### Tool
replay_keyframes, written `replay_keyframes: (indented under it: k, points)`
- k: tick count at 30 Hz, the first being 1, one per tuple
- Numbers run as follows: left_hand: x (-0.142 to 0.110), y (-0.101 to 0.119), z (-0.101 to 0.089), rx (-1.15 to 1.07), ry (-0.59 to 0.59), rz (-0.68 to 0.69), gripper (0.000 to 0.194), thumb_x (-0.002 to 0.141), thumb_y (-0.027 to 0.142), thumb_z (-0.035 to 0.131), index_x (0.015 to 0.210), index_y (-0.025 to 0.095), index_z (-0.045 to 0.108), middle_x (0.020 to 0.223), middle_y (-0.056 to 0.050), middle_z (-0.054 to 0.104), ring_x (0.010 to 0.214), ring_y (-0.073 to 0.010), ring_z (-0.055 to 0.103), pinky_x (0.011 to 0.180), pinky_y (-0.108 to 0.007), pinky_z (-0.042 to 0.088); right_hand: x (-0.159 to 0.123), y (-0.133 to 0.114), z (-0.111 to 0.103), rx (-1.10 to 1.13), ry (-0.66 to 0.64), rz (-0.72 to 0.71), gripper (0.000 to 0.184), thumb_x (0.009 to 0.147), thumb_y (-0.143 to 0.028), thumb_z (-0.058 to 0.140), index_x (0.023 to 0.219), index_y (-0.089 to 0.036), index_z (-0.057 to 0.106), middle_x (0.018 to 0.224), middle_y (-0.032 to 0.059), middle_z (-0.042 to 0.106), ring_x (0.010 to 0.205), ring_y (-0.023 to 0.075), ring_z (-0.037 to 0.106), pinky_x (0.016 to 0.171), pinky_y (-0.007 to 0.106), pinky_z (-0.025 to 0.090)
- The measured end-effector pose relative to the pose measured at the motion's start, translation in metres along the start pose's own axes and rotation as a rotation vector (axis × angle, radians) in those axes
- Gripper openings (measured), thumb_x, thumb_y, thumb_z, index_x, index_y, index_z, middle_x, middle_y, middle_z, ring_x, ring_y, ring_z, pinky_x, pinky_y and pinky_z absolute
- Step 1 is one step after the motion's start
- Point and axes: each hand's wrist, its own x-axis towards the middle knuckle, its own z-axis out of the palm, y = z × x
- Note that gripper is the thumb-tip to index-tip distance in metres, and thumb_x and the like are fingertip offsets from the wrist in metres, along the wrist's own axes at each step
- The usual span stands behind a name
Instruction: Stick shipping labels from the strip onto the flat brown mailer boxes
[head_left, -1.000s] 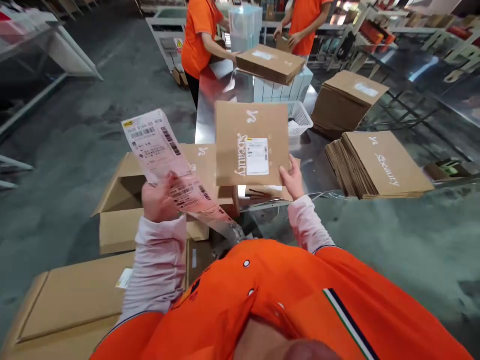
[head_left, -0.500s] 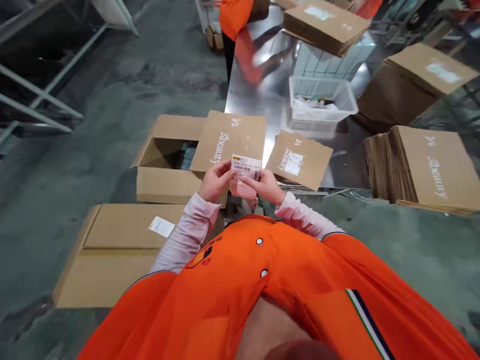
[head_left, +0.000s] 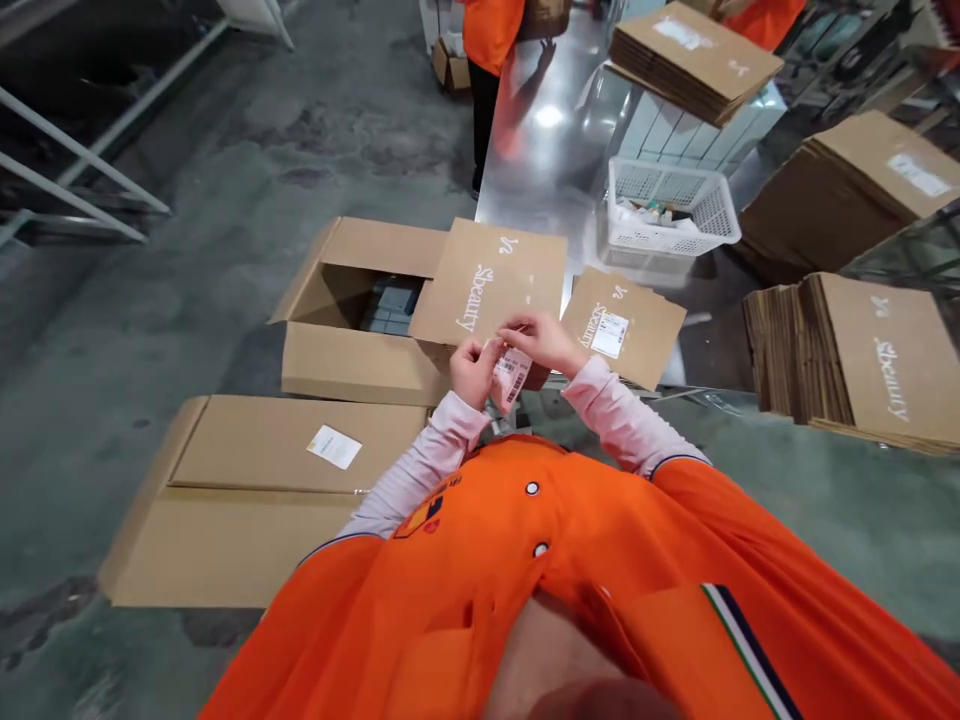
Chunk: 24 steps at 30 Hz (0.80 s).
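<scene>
A printed barcode label (head_left: 512, 376) hangs tilted between my two hands, in front of my waist. My left hand (head_left: 474, 372) is closed on its left edge, thumb and fingers pinched together. My right hand (head_left: 546, 342) reaches over from the right, its fingertips pinched at the label's top edge near the left thumb. Just beyond the hands lies an "S'beauty" cardboard flap or box (head_left: 491, 275). A smaller flat carton (head_left: 626, 330) with a white label lies beside my right hand on the metal table (head_left: 536, 180).
Left, an open carton (head_left: 360, 365) holds grey-blue boxes (head_left: 391, 303). A closed carton (head_left: 255, 445) lies nearer on the floor. Flat-carton stacks (head_left: 885, 360) stand right; a white basket (head_left: 675, 240) is on the table. A person in orange (head_left: 491, 40) stands at the far side.
The label has turned from facing me flat to a steep tilt. My right hand has moved up to its top edge, and my left hand has closed more tightly.
</scene>
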Motion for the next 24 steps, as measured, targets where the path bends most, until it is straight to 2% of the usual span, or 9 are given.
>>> replay_keyframes:
  k: [3, 5, 7, 9, 13, 16, 19, 22, 24]
  points:
    - [0.010, 0.002, -0.011, -0.059, 0.038, 0.019, 0.054, 0.063, 0.061, 0.079, 0.055, 0.017, 0.048, 0.051, 0.005, 0.048, 0.051, -0.0072, 0.042, 0.053, -0.020, 0.037, 0.011, 0.002, 0.002, 0.079, -0.181, 0.005, 0.033, 0.076, -0.042, 0.072, 0.087, -0.011, 0.070, 0.079, 0.0056, 0.073, 0.072, 0.0150, 0.066, 0.063, 0.024, 0.052]
    - [0.016, 0.005, -0.018, -0.095, -0.037, -0.016, 0.050, 0.060, 0.062, 0.080, 0.062, 0.016, 0.058, 0.059, 0.002, 0.058, 0.056, -0.0090, 0.049, 0.058, -0.021, 0.042, 0.013, 0.000, 0.001, 0.083, -0.220, -0.025, 0.039, 0.073, -0.048, 0.074, 0.085, -0.011, 0.071, 0.077, 0.0055, 0.072, 0.071, 0.0153, 0.065, 0.064, 0.025, 0.051]
    - [0.020, 0.008, -0.024, -0.103, -0.134, -0.059, 0.050, 0.056, 0.061, 0.082, 0.068, 0.015, 0.065, 0.065, 0.000, 0.063, 0.060, -0.0106, 0.054, 0.061, -0.023, 0.045, 0.012, -0.003, 0.000, 0.039, -0.157, -0.057, 0.041, 0.071, -0.050, 0.075, 0.085, -0.012, 0.073, 0.079, 0.0061, 0.073, 0.073, 0.0166, 0.066, 0.068, 0.027, 0.052]
    - [0.021, 0.009, -0.027, -0.082, -0.161, -0.082, 0.050, 0.053, 0.060, 0.084, 0.066, 0.014, 0.066, 0.064, -0.001, 0.064, 0.060, -0.0112, 0.054, 0.062, -0.023, 0.045, 0.010, -0.006, 0.000, 0.011, -0.082, -0.068, 0.040, 0.071, -0.050, 0.075, 0.088, -0.014, 0.075, 0.086, 0.0071, 0.075, 0.078, 0.0191, 0.068, 0.073, 0.030, 0.054]
    - [0.021, 0.004, -0.022, -0.082, -0.069, -0.068, 0.053, 0.051, 0.061, 0.084, 0.055, 0.015, 0.057, 0.055, 0.001, 0.058, 0.054, -0.0095, 0.050, 0.057, -0.022, 0.042, 0.007, -0.008, 0.001, -0.013, -0.034, -0.071, 0.037, 0.074, -0.049, 0.074, 0.090, -0.016, 0.076, 0.089, 0.0074, 0.075, 0.083, 0.0217, 0.070, 0.076, 0.033, 0.055]
    - [0.019, -0.002, -0.016, -0.163, -0.053, -0.037, 0.053, 0.060, 0.061, 0.080, 0.054, 0.016, 0.051, 0.052, 0.004, 0.051, 0.051, -0.0078, 0.044, 0.054, -0.021, 0.039, 0.008, -0.004, 0.003, 0.026, -0.020, -0.032, 0.036, 0.072, -0.048, 0.076, 0.086, -0.014, 0.074, 0.083, 0.0075, 0.074, 0.076, 0.0204, 0.069, 0.071, 0.031, 0.056]
    - [0.018, -0.006, -0.015, -0.183, -0.063, 0.005, 0.047, 0.069, 0.056, 0.077, 0.059, 0.016, 0.056, 0.056, 0.003, 0.053, 0.053, -0.0086, 0.046, 0.055, -0.021, 0.040, 0.009, 0.000, 0.006, 0.025, -0.027, 0.000, 0.034, 0.073, -0.045, 0.076, 0.085, -0.014, 0.073, 0.081, 0.0079, 0.073, 0.074, 0.0198, 0.069, 0.070, 0.032, 0.056]
    - [0.018, -0.006, -0.017, -0.071, 0.043, 0.048, 0.043, 0.071, 0.051, 0.077, 0.059, 0.016, 0.057, 0.056, 0.003, 0.053, 0.055, -0.0091, 0.047, 0.055, -0.021, 0.039, 0.007, -0.001, 0.009, -0.040, 0.023, -0.031, 0.032, 0.074, -0.042, 0.076, 0.091, -0.016, 0.074, 0.087, 0.0072, 0.074, 0.079, 0.0196, 0.069, 0.075, 0.033, 0.056]
    - [0.019, -0.006, -0.020, -0.051, 0.088, 0.040, 0.043, 0.071, 0.050, 0.078, 0.059, 0.016, 0.055, 0.055, 0.003, 0.052, 0.055, -0.0092, 0.048, 0.056, -0.021, 0.039, 0.005, -0.004, 0.011, -0.008, 0.019, -0.043, 0.038, 0.073, -0.042, 0.077, 0.101, -0.016, 0.073, 0.086, 0.0057, 0.074, 0.077, 0.0179, 0.068, 0.074, 0.031, 0.056]
